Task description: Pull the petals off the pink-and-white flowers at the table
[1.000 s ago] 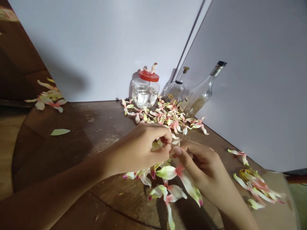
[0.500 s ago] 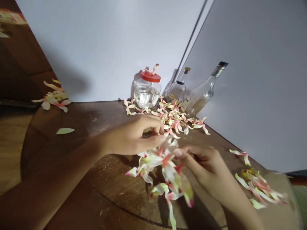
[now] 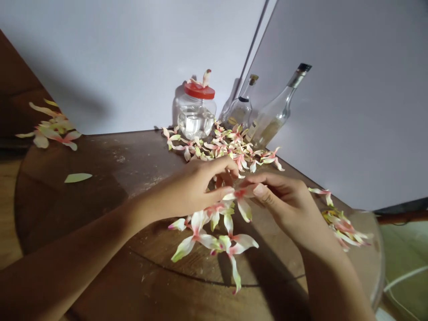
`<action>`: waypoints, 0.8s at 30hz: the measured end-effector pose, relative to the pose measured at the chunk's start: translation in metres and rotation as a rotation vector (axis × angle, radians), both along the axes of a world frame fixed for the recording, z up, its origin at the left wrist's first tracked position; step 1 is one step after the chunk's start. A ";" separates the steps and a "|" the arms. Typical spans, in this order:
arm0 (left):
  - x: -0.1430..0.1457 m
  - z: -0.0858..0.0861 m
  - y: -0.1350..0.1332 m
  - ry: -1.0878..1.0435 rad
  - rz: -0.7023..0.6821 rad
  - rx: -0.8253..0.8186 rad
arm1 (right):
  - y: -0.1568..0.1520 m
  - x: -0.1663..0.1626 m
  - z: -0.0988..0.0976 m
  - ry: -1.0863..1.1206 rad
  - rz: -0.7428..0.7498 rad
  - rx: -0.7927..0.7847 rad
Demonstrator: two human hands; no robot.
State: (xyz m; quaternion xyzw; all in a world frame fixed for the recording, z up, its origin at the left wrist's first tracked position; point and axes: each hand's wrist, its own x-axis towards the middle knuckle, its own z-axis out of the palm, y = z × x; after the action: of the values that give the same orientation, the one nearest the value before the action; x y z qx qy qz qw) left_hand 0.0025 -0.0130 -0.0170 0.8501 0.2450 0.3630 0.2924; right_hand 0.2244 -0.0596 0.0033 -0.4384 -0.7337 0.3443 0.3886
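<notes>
A pink-and-white flower [image 3: 244, 196] with narrow petals is between my two hands. My right hand [image 3: 284, 203] pinches one side of it between thumb and fingers. At its other side is my left hand [image 3: 197, 185], thumb against a petal and index finger curved above; its other fingertips are partly hidden. Just below, a cluster of similar flowers [image 3: 198, 232] casts shadows on the brown table [image 3: 160, 263]; whether they are joined to the held flower I cannot tell. Behind my hands lies a heap of loose flowers [image 3: 222, 145].
A clear jar [image 3: 197, 120] with a red lid [image 3: 199, 91] stands by the wall, flowers on top. Beside it are a small bottle [image 3: 241, 109] and a taller bottle [image 3: 276, 113]. More flowers lie left [image 3: 55, 127] and right [image 3: 344, 227]. A pale petal [image 3: 78, 178] lies at left.
The view has shifted, so the table things sit further left and higher. My hands have lifted the flower off the cluster, which lies lower. My left index finger has straightened slightly.
</notes>
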 end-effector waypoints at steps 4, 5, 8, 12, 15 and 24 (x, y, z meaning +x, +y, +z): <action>0.001 -0.001 0.005 -0.018 0.050 0.173 | -0.001 -0.006 -0.001 0.124 0.005 -0.025; 0.001 -0.001 0.007 -0.024 0.074 0.239 | 0.000 -0.008 -0.003 0.158 0.005 -0.026; 0.003 -0.001 0.009 -0.077 0.110 0.374 | 0.003 -0.012 -0.009 0.290 0.005 -0.012; 0.006 0.000 0.006 -0.150 0.099 0.275 | 0.007 -0.016 -0.020 0.411 0.026 0.011; 0.008 0.002 0.003 -0.176 0.096 0.110 | 0.007 -0.018 -0.026 0.429 0.015 0.060; 0.008 0.001 0.007 -0.225 -0.029 -0.220 | 0.005 -0.019 -0.040 0.425 -0.120 0.150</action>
State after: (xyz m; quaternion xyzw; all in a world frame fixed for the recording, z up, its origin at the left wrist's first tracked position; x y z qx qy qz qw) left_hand 0.0106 -0.0064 -0.0156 0.7703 0.2364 0.4227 0.4148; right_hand 0.2054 -0.0541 -0.0366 -0.3687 -0.6317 0.3496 0.5855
